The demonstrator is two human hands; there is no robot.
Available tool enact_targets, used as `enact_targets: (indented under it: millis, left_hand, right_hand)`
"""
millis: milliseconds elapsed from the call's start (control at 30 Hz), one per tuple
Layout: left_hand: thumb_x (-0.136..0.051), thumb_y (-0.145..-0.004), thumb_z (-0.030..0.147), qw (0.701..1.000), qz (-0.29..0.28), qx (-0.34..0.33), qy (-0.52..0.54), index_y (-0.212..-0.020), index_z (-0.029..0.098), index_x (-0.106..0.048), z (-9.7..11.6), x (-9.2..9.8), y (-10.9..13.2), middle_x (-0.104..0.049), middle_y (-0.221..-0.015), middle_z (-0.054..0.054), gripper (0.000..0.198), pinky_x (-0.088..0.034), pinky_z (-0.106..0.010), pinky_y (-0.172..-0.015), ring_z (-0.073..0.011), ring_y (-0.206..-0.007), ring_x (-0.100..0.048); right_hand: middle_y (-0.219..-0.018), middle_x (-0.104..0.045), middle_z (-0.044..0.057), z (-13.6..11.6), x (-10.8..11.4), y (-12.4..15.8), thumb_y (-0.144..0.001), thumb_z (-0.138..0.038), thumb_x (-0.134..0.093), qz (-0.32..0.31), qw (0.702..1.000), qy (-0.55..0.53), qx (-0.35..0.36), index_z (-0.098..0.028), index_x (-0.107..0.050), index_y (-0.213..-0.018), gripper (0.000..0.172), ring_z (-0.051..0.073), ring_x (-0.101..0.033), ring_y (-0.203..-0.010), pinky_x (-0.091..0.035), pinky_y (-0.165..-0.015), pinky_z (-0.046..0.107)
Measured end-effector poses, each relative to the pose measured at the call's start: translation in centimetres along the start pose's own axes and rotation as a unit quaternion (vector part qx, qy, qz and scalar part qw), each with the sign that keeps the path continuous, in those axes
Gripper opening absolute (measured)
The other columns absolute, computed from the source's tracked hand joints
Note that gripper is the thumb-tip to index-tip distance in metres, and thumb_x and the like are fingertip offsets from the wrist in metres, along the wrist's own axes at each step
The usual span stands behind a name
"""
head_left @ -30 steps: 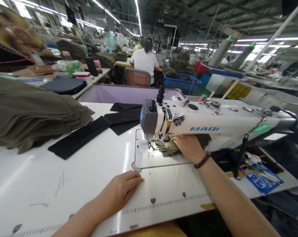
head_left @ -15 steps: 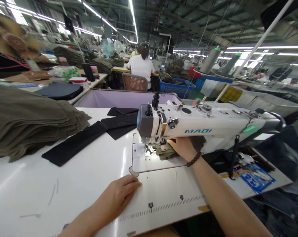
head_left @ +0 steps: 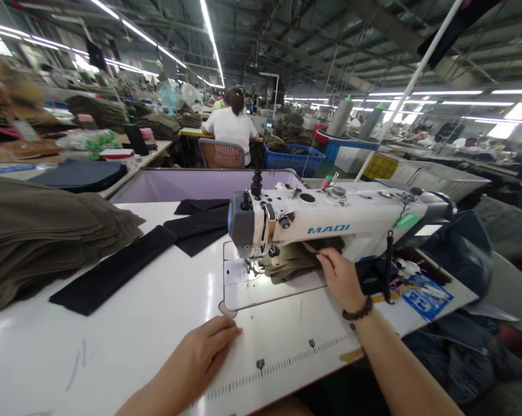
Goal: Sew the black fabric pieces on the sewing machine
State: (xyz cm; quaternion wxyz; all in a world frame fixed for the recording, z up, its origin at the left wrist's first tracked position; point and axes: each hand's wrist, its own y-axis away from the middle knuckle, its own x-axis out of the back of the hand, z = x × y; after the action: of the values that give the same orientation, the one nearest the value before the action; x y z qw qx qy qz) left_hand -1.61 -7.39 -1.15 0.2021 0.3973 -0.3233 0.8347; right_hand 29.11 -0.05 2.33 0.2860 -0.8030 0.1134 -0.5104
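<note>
Our right hand [head_left: 341,278] is drawing back from under the white sewing machine [head_left: 330,222], fingertips loosely touching the folded olive fabric piece [head_left: 289,263] by the needle. Our left hand [head_left: 207,346] is resting flat and empty, fingers together, on the white worktable [head_left: 126,323].

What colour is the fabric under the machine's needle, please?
Olive green fabric, clearest in the head view.

Sewing machine [head_left: 330,222] centre-right on worktop [head_left: 114,329]; fabric stack [head_left: 40,242] far left, strips [head_left: 114,268] btwn; folded cloth [head_left: 291,263] under machine arm.
</note>
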Motion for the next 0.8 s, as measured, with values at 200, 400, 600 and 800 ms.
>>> enact_targets:
  millis: [200, 400, 600, 800]
  left_hand:
    - [-0.04, -0.087, 0.019, 0.999, 0.012, 0.027, -0.045, -0.12, 0.022, -0.047, 0.1, -0.5, 0.5, -0.057, -0.112, -0.008, 0.034, -0.049, -0.028, -0.085, -0.0173, -0.1, -0.057]
    - [-0.051, -0.075, 0.009, 0.991, -0.08, -0.069, -0.076, -0.124, 0.016, -0.042, 3.8, -0.6, -2.7, -0.04, -0.133, -0.014, 0.05, -0.036, -0.045, -0.098, -0.0258, -0.123, -0.036]
    - [-0.042, -0.076, 0.003, 0.983, -0.185, -0.007, -0.007, -0.087, 0.017, -0.063, 4.1, 1.7, -0.3, -0.062, -0.11, -0.006, 0.027, -0.044, -0.03, -0.092, -0.0168, -0.103, -0.057]
    - [-0.042, -0.083, 0.018, 0.979, -0.065, 0.194, 0.021, -0.098, 0.023, -0.061, 2.4, 4.7, 6.6, -0.058, -0.115, -0.002, 0.025, -0.045, -0.024, -0.088, -0.0155, -0.101, -0.057]
  right_hand:
    - [-0.07, -0.063, 0.003, -3.6, 4.1, 9.5, -0.085, -0.017, -0.041, -0.04, 0.996, -0.04, 0.068, -0.019, -0.054, -0.081, 0.014, 0.015, -0.059, -0.063, -0.046, -0.061, 0.026]
    - [-0.073, -0.061, 0.0, -9.0, 3.8, 10.6, -0.086, -0.012, -0.037, -0.266, 0.937, -0.192, 0.121, -0.018, -0.053, -0.08, 0.019, 0.011, -0.058, -0.07, -0.036, -0.093, 0.032]
    - [-0.086, -0.065, 0.003, -9.6, 4.0, 9.3, -0.087, -0.037, -0.043, -0.38, 0.866, -0.31, 0.095, -0.019, -0.06, -0.089, 0.025, 0.014, -0.059, -0.085, -0.038, -0.091, 0.027]
    - [-0.115, -0.058, 0.011, -6.1, 4.2, 8.8, -0.054, -0.059, -0.07, -0.395, 0.854, -0.336, 0.037, -0.021, -0.053, -0.116, 0.075, 0.027, -0.054, -0.103, -0.044, -0.087, 0.032]
